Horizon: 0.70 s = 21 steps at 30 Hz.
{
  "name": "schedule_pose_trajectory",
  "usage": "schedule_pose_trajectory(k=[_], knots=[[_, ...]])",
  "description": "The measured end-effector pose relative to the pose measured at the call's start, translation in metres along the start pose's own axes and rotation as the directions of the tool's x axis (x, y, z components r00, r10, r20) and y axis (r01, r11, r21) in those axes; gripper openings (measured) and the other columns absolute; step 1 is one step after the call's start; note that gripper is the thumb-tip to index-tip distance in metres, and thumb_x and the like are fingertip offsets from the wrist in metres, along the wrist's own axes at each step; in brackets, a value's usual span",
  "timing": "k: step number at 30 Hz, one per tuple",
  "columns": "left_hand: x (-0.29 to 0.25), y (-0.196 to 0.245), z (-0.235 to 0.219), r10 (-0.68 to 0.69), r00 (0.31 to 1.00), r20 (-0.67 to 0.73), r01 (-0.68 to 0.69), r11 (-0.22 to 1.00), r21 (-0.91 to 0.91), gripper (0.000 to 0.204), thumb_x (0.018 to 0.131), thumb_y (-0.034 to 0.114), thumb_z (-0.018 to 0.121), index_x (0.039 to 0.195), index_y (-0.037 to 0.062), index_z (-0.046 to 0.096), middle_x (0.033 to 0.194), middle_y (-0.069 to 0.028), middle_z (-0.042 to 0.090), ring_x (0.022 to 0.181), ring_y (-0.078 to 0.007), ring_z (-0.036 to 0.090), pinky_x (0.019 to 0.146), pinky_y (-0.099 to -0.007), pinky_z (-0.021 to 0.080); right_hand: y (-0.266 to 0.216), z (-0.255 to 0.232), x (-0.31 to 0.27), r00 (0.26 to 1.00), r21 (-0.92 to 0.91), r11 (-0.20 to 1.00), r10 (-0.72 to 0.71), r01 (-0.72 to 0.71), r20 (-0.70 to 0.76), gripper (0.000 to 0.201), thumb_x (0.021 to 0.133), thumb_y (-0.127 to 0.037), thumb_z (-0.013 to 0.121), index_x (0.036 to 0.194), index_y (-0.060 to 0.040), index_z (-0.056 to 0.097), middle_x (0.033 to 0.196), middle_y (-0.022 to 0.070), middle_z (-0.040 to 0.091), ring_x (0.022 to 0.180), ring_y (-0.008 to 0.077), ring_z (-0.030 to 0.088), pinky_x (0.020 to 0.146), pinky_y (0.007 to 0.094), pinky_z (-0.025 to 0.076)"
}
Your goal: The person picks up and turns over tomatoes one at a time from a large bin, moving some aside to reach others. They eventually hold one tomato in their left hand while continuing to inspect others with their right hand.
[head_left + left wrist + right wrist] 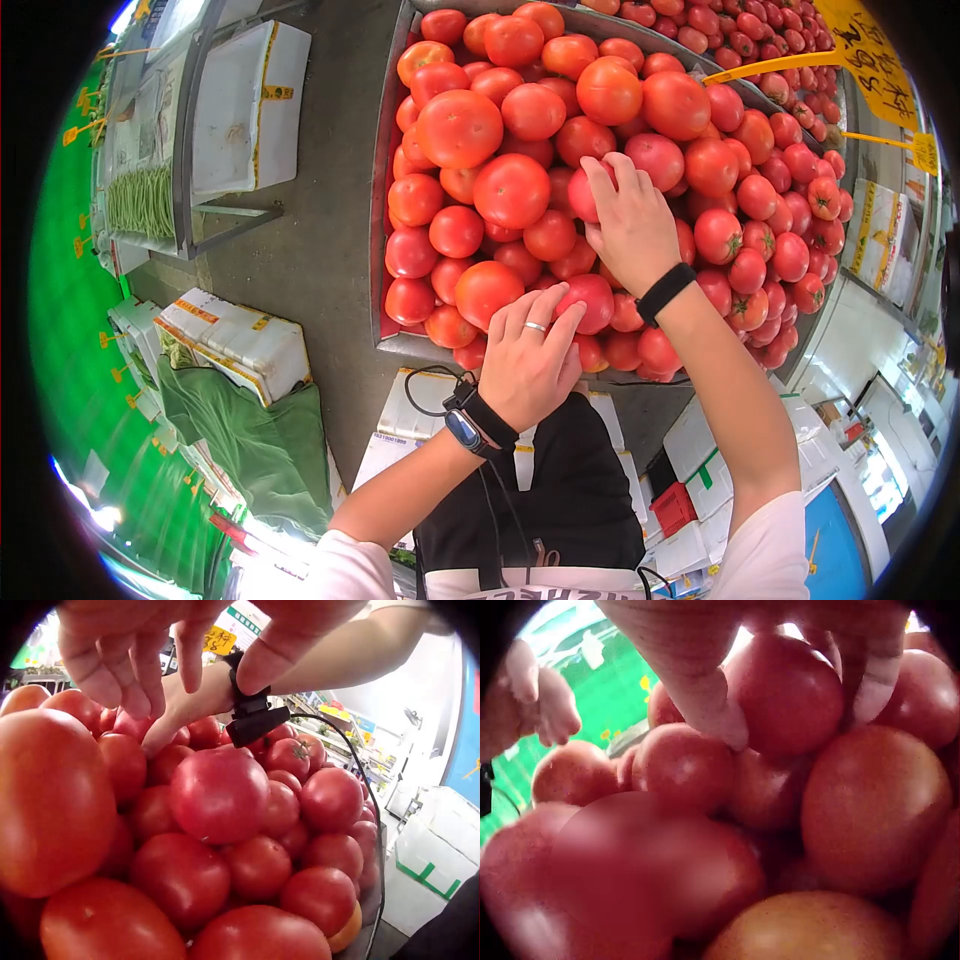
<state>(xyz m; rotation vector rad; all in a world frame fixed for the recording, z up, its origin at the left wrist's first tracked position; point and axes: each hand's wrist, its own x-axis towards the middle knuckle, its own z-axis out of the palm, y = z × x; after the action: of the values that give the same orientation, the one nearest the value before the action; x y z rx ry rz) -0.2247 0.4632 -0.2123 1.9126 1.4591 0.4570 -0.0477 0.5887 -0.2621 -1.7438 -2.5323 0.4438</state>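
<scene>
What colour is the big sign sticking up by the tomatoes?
Yellow with dark writing; the big sign shows best in the head view.

At one o'clock the right grip (780,611) holds a red tomato (786,697), thumb on one side and fingers on the other. A smaller tomato (684,766) sits near the centre, just below the thumb. The left grip (536,701) hangs at ten o'clock, apart, against a green backdrop (613,682). A large tomato (877,810) lies at three, an orange-tinged one (810,930) at five, and a blurred red mass (622,870) between seven and eight.
</scene>
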Motion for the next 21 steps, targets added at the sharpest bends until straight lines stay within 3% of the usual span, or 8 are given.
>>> schedule_pose_trajectory(k=[2,5,8,11,21], knots=[[0.001,-0.001,-0.001,-0.005,1.0,0.002,0.005,1.0,-0.008,0.052,0.081,0.01,0.076,0.131,0.0077,0.065,0.144,-0.0128,0.059,0.129,-0.0364,0.057,0.108,-0.0482,0.044,0.001,-0.002,0.0,0.999,0.12,0.992,0.035,-0.04,0.042,0.079,0.076,-0.013,0.084,0.148,-0.0077,0.05,0.141,0.0155,0.052,0.119,0.0355,0.06,0.099,0.0471,0.054],[0.002,-0.001,-0.003,-0.004,1.0,0.005,0.004,1.0,-0.015,0.051,0.081,0.009,0.075,0.131,0.0075,0.065,0.144,-0.0127,0.059,0.129,-0.0361,0.057,0.108,-0.0482,0.044,-0.001,-0.007,0.011,0.998,0.222,0.974,-0.047,0.053,-0.029,0.079,0.076,-0.012,0.083,0.148,-0.0078,0.051,0.141,0.0151,0.053,0.12,0.0352,0.059,0.101,0.0469,0.052],[0.002,0.0,-0.002,0.003,1.0,0.006,-0.003,1.0,-0.029,0.051,0.081,0.009,0.075,0.13,0.0074,0.065,0.144,-0.0129,0.059,0.129,-0.0359,0.057,0.108,-0.0482,0.044,-0.003,-0.008,0.022,0.998,0.101,0.993,-0.062,0.061,0.003,0.078,0.076,-0.01,0.083,0.148,-0.0073,0.051,0.141,0.0146,0.053,0.12,0.0359,0.058,0.102,0.0471,0.052],[0.001,-0.001,-0.001,0.008,1.0,0.015,-0.008,1.0,-0.024,0.05,0.08,0.009,0.075,0.13,0.0075,0.065,0.143,-0.0128,0.059,0.129,-0.036,0.057,0.108,-0.048,0.044,-0.006,-0.007,0.025,0.998,0.064,0.996,-0.063,0.061,0.022,0.073,0.079,-0.014,0.083,0.146,-0.0078,0.055,0.137,0.0135,0.056,0.115,0.0339,0.059,0.093,0.0455,0.056],[0.002,-0.001,-0.002,0.01,1.0,0.016,-0.009,1.0,-0.025,0.051,0.08,0.009,0.076,0.129,0.0083,0.065,0.144,-0.0121,0.059,0.13,-0.0358,0.056,0.109,-0.0477,0.044,-0.002,-0.009,0.015,0.997,0.109,0.992,-0.058,0.063,-0.044,0.077,0.079,-0.019,0.084,0.147,-0.0051,0.052,0.144,0.0158,0.051,0.121,0.0352,0.057,0.097,0.0471,0.054]])
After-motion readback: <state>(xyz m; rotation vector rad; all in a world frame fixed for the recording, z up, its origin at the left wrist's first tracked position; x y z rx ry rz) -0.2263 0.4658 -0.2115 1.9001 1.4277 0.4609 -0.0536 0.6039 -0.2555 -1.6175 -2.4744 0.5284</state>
